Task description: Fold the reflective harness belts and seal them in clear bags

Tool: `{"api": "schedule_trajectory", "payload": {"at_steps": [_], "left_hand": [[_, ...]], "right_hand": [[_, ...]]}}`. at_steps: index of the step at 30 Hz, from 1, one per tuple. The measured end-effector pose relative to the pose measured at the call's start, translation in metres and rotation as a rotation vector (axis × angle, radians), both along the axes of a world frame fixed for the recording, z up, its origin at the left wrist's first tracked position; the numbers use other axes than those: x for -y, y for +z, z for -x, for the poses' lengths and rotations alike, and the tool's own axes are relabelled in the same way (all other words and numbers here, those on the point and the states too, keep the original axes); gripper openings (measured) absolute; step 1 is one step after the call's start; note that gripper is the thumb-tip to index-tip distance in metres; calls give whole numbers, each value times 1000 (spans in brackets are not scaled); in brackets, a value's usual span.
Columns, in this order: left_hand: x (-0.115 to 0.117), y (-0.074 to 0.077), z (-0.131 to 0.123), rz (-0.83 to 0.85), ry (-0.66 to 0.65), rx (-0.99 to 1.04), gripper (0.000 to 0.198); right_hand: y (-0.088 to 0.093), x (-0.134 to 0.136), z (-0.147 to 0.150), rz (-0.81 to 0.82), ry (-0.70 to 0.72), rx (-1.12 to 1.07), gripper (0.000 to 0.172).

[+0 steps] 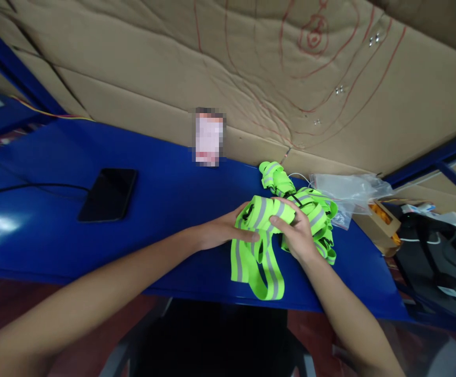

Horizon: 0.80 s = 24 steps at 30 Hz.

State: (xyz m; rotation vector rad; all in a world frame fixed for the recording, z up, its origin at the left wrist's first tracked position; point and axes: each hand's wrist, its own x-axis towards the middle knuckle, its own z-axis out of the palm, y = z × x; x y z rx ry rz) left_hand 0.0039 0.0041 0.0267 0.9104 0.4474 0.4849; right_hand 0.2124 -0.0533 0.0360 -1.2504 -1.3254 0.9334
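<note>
A bundle of neon-green straps with grey reflective stripes (265, 209) lies on the blue table (165, 199) right of centre. My left hand (222, 230) grips the bundle's left side, thumb over the fabric. My right hand (296, 233) closes on the bundle from the right, fingers wrapped over the top. Two loops of strap (259, 267) hang down toward the table's front edge. More of the same strap (277, 178) is heaped just behind my hands.
A black phone (108, 193) with a cable lies at the left. A blurred card (209, 137) leans on the cardboard wall (251, 68) behind. Clear plastic bags (348, 191), a small cardboard box (381, 222) and a black object (436, 262) crowd the right.
</note>
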Motion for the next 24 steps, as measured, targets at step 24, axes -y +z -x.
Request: {"api": "schedule_trajectory", "payload": {"at_steps": [24], "left_hand": [[-5, -3, 4, -126, -163, -111, 65]], "right_hand": [[9, 5, -10, -144, -20, 208, 39]]}}
